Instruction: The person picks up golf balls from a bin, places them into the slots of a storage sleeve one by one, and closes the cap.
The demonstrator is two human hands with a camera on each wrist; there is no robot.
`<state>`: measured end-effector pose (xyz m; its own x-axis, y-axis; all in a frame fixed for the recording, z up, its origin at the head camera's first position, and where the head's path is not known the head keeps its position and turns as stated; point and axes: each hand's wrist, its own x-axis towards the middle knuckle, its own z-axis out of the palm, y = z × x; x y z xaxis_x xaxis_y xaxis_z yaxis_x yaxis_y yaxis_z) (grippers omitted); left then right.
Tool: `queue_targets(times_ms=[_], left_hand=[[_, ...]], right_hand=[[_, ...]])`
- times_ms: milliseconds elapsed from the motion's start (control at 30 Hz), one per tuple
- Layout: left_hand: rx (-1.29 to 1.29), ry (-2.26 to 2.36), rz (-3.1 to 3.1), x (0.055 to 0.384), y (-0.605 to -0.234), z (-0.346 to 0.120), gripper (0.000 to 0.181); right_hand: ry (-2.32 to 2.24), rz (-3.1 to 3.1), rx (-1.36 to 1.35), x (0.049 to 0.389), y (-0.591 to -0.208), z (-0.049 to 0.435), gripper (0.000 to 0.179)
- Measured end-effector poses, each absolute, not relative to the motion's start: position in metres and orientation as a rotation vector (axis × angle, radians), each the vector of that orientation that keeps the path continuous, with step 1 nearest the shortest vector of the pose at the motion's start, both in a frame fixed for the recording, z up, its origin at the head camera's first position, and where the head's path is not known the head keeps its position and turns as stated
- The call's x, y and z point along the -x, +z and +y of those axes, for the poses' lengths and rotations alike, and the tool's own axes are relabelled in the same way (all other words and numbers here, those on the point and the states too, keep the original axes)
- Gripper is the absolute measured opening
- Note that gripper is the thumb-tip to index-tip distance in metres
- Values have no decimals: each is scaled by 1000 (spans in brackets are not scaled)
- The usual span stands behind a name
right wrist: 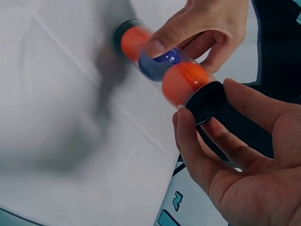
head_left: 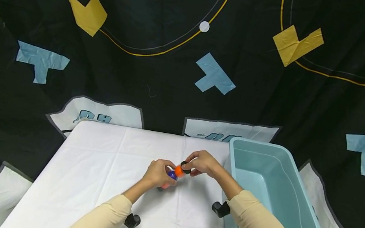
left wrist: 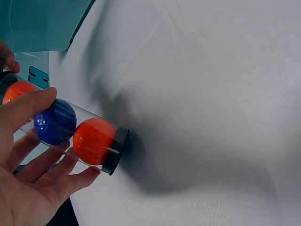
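A clear tube (left wrist: 82, 110) with black end caps holds an orange ball (left wrist: 94, 141), a blue ball (left wrist: 55, 121) and a second orange ball (right wrist: 184, 82) in a row. My left hand (head_left: 157, 172) grips the tube around its middle, thumb over the blue ball. With thumb and fingers, my right hand (head_left: 204, 163) pinches the black cap (right wrist: 205, 102) at the tube's other end. That cap sits against the tube's end beside the second orange ball. The tube is tilted above the white table (head_left: 100, 180). In the head view, the left fingers hide part of it.
A light blue plastic bin (head_left: 259, 174) stands on the right side of the table, beside my right forearm. Behind the table hangs a black cloth (head_left: 157, 94) with blue and yellow shapes. Black wrist mounts (head_left: 132, 221) stick out from both sleeves.
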<state>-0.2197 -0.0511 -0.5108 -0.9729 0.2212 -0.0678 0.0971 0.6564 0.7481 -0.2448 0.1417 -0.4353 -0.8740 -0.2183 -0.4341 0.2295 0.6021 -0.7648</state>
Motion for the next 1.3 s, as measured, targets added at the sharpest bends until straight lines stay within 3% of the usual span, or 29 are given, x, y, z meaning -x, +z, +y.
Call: queue_targets(times_ms=[1300], left_hand=[[-194,1283,2679,223,-515,-57,44]], right_hand=[[-1243,2411,-105,247,-435,125,20]])
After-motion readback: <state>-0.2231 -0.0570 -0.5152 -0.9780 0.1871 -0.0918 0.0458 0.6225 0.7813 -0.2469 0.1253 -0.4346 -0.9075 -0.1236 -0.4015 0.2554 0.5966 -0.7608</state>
